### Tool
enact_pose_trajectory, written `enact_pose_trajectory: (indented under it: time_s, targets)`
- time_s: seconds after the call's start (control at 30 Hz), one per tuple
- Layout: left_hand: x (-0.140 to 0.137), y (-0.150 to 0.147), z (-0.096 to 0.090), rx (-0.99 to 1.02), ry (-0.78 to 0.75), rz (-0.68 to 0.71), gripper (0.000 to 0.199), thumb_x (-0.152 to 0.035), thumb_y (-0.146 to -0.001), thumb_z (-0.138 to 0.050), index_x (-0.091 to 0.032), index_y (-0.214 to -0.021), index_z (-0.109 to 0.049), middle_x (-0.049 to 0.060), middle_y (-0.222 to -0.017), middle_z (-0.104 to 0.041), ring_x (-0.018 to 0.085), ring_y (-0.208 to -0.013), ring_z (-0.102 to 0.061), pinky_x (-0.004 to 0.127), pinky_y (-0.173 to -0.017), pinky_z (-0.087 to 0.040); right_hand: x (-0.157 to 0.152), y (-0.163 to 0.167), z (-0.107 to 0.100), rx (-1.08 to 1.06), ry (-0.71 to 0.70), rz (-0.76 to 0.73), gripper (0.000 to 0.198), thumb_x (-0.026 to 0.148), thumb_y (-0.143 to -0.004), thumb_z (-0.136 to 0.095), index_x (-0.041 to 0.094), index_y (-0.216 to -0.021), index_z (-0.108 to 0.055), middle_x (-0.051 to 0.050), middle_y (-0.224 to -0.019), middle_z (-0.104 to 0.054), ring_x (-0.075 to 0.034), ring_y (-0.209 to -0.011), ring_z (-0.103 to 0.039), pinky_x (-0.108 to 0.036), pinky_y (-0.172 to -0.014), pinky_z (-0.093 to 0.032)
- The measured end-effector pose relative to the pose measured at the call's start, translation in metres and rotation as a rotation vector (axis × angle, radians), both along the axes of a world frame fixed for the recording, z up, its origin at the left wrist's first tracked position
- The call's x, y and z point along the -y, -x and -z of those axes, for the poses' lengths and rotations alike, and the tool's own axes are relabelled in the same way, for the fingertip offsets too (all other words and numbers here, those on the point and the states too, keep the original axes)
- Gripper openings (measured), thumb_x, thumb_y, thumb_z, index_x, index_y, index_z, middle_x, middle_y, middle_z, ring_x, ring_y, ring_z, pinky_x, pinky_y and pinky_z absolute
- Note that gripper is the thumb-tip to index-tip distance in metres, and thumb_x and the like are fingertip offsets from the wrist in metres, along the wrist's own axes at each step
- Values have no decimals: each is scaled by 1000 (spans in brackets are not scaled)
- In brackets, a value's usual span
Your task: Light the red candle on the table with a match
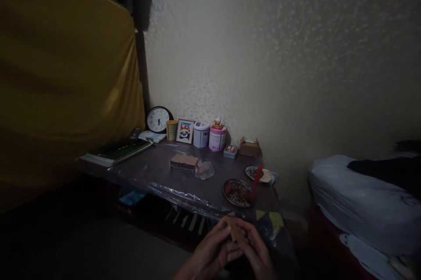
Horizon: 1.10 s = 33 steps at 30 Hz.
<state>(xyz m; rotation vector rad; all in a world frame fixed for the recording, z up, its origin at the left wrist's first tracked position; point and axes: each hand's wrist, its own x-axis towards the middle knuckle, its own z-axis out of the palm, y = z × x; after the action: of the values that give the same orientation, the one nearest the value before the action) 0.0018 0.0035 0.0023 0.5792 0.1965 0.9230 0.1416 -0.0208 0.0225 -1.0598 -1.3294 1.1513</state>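
Observation:
Near the table's front edge, my left hand [212, 242] and my right hand [255, 247] meet around a small brown cardboard piece [233, 230]. It is narrow and tilted, and may be a little box; the dim light hides its details. Fingers of both hands are closed on it. Just beyond them lies a round metal plate [226, 195] with small dark and light bits and a red-handled tool [256, 182]. Farther left, a row of small brown pieces [184, 161] stands packed together, beside a clear plastic bag [205, 169].
A second plate [247, 174] with pale sticks is at the table's right. Along the wall stand a clock [158, 119], a yellow cup [171, 131], a framed panda picture [185, 131], two canisters [217, 138], a tin [230, 152] and an open cardboard box [249, 148]. Books [118, 152] lie left.

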Motion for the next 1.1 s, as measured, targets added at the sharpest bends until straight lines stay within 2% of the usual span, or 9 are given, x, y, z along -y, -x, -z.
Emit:
enact_pose_trajectory:
  time_s: [0.1, 0.17, 0.33, 0.47, 0.57, 0.7, 0.93, 1.1]
  targets:
    - [2, 3, -8, -30, 24, -6, 30, -26, -87, -50, -23, -117, -46, 6, -98, -68, 17, -84, -67, 32, -81, -44, 1, -4, -4, -62, -19, -89, 36, 36, -76, -64, 26, -110, -60, -6, -116, -64, -24, -111, -57, -35, -94, -44]
    - [3, 4, -12, -55, 54, 0, 31, -27, -88, -49, -23, -119, -46, 6, -98, -68, 16, -82, -67, 30, -76, -45, -1, -9, -1, -102, -11, -90, 33, 37, -77, -63, 26, -108, -61, -6, -115, -64, -24, -111, -57, -35, -95, -43]
    - [4, 4, -12, -102, 69, 92, 32, -30, -87, -47, -17, -116, -50, 7, -83, -68, 14, -70, -66, 25, -63, -45, -11, -19, 12, -89, 63, 75, 26, 43, -76, -64, 21, -89, -66, -5, -89, -69, -22, -88, -63, -31, -77, -49]
    - [4, 4, -11, -116, 85, 127, 33, -31, -85, -48, -16, -115, -51, 9, -83, -68, 14, -61, -65, 23, -56, -45, -12, -19, 15, -97, 84, 75, 23, 42, -74, -66, 19, -77, -65, 1, -68, -62, -16, -66, -59, -25, -62, -46]
    - [6, 6, -13, -115, 101, 148, 36, -31, -85, -49, -18, -118, -48, 9, -83, -68, 14, -60, -65, 23, -54, -44, -8, -17, 12, -132, 116, 44, 22, 42, -74, -66, 20, -72, -62, 3, -62, -58, -14, -58, -55, -24, -56, -43]
    - [6, 7, -12, -103, 112, 185, 37, -30, -85, -49, -19, -119, -49, 9, -84, -67, 14, -61, -65, 22, -54, -44, -6, -16, 10, -155, 133, 34, 23, 42, -76, -64, 20, -71, -62, 3, -59, -56, -13, -56, -54, -24, -55, -42]
    - [5, 8, -11, -101, 102, 206, 36, -29, -87, -43, -17, -121, -49, 10, -85, -68, 14, -62, -65, 22, -55, -45, -7, -18, 1, -93, 128, 145, 29, 47, -68, -70, 19, -67, -62, 1, -64, -61, -15, -58, -56, -27, -59, -47]
    - [0, 8, -9, -119, 150, 187, 41, -25, -83, -45, -13, -121, -47, 11, -84, -69, 14, -56, -64, 21, -52, -43, -8, -21, 4, -48, 102, 117, 27, 44, -72, -68, 18, -70, -63, 3, -61, -58, -13, -58, -55, -24, -58, -44]
